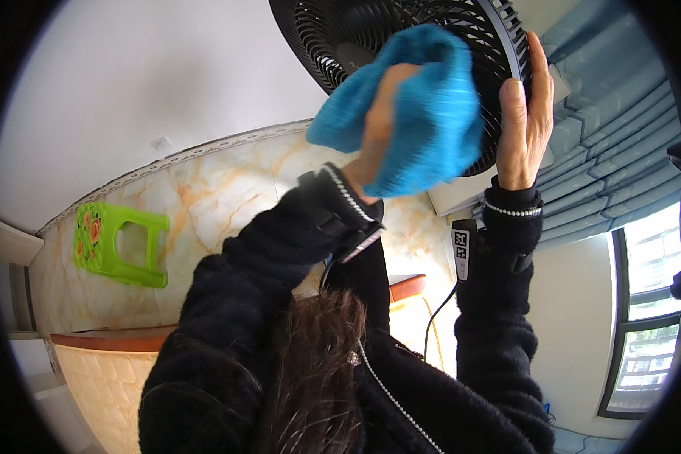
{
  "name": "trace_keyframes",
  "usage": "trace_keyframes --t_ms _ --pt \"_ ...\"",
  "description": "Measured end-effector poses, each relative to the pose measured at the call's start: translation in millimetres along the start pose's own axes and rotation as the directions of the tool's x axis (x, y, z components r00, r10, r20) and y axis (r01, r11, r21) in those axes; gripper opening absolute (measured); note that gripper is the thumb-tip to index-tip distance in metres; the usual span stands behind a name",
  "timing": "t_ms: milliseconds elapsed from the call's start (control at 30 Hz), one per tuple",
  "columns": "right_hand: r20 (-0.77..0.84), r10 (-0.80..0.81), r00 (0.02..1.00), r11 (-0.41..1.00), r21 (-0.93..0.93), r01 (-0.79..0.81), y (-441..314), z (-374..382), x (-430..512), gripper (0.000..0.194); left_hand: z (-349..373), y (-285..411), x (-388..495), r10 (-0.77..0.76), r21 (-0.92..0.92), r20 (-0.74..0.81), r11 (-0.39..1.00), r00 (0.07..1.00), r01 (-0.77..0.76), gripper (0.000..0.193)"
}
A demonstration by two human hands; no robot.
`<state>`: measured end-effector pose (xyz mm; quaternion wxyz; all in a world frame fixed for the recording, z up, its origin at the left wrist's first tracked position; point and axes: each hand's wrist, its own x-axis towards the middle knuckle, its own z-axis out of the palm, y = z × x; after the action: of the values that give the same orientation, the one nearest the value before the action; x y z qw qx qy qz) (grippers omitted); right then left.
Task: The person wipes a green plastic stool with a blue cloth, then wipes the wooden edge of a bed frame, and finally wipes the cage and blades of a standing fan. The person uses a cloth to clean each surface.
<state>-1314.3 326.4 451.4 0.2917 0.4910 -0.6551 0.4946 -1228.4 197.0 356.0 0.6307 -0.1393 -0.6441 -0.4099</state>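
My left hand (381, 127) grips a bunched blue cloth (437, 130), which folds around my fingers and looks blurred. Behind the cloth is the black guard of an electric fan (357, 57), partly covered by it; whether the two touch, I cannot tell. At the fan's right side, my right hand (525, 122) holds the rim, with the thumb towards the front and the fingers along the outer edge. The top of the fan runs out of the picture.
A green plastic stool (122, 244) with a flower pattern lies left on the marble-look floor (204, 193). Blue curtains (613, 142) hang at the right, above a window (644, 340). A dark device (461, 249) with a cable is by my right sleeve. Wood-edged furniture (108, 343) stands lower left.
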Motion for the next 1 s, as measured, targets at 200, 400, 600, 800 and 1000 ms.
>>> trace_keyframes --t_ms 200,400,600,800,1000 --pt "-0.028 0.011 1.000 1.000 -0.002 -0.011 6.8 1.5 1.5 0.081 3.0 7.3 -20.2 0.092 0.133 0.172 0.984 0.981 -0.116 0.035" --pt "0.050 0.033 0.998 0.998 0.046 -0.035 6.5 -1.7 2.8 0.079 -12.8 -50.5 -81.9 -0.650 -0.384 0.004 0.700 0.760 0.602 0.018" --pt "0.088 0.014 0.996 0.998 0.067 -0.020 1.9 -7.3 2.2 0.080 -63.0 -108.2 -51.0 -0.103 0.490 -0.146 0.856 0.984 0.163 0.015" --pt "0.065 0.008 0.998 0.990 0.139 -0.017 -3.5 -0.6 -3.8 0.080 -105.5 -129.1 -12.2 -0.204 0.480 -0.326 0.805 0.923 0.348 0.019" --pt "0.044 -0.040 0.998 0.996 0.080 0.036 1.0 -0.5 -3.0 0.074 -1.0 -33.1 -70.8 -0.212 0.227 -0.010 0.951 0.977 0.209 0.029"
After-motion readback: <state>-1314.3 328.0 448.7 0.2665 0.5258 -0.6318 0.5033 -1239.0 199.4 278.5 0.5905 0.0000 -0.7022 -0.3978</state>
